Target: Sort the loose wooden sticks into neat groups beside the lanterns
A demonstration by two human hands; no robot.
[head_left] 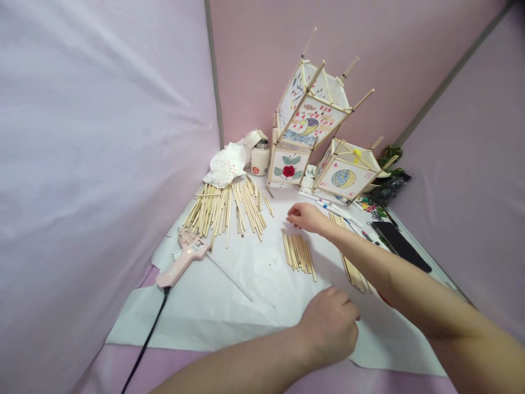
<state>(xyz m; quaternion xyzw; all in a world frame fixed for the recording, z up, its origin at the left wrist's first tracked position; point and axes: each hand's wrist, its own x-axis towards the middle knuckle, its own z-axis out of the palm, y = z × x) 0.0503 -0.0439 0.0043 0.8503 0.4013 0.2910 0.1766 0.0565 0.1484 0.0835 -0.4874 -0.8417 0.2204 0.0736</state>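
Just above a small bundle of short wooden sticks (298,253), my right hand (305,216) hovers with its fingers curled; whether it pinches anything is too small to tell. My left hand (331,323) is closed near the front edge of the white sheet, below that bundle, and its fingertips are hidden. A larger spread of sticks (211,213) lies to the left. Longer sticks (348,260) lie partly under my right forearm. A pink glue gun (184,261) rests at the left, a thin white stick beside it.
Tall painted paper lanterns (289,164) stand at the back, with a smaller lantern (346,172) to their right. A white jar (260,158) and crumpled tissue (227,164) are at back left. Markers (340,212) and a black phone (401,246) lie on the right.
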